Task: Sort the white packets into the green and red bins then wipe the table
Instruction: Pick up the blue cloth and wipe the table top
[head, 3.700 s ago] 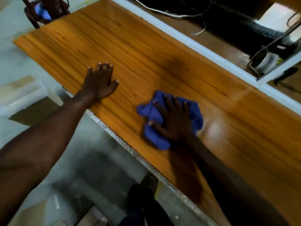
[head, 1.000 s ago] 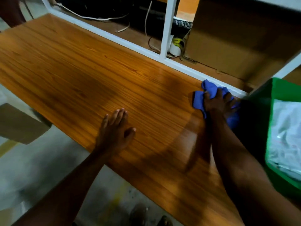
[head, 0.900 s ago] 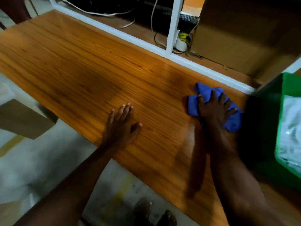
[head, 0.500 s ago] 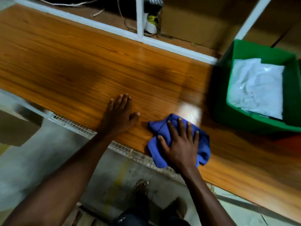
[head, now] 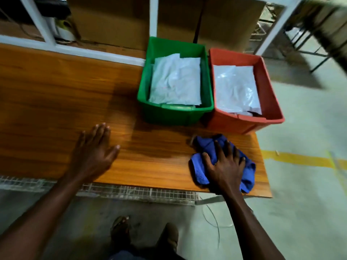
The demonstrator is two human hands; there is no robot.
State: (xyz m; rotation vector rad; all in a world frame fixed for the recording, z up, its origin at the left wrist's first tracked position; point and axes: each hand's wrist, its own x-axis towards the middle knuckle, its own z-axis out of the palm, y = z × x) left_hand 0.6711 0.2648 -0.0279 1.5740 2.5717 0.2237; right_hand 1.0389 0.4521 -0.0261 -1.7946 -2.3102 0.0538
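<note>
Pressed blue cloth (head: pixel 223 162) flat under right hand (head: pixel 226 166)
Spread left hand (head: pixel 93 152) on surface (head: pixel 47 100), near green bin (head: pixel 174 117)

Wooden table (head: pixel 56 102): green bin (head: pixel 176 117), red bin (head: pixel 244 124), blue cloth (head: pixel 206 147).

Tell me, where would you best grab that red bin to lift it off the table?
Probably by the two short ends of the red bin, under its out-turned lip, one of the hands at each. The green bin sits tight against its left long side, blocking that side, and the packets fill the inside.
</note>
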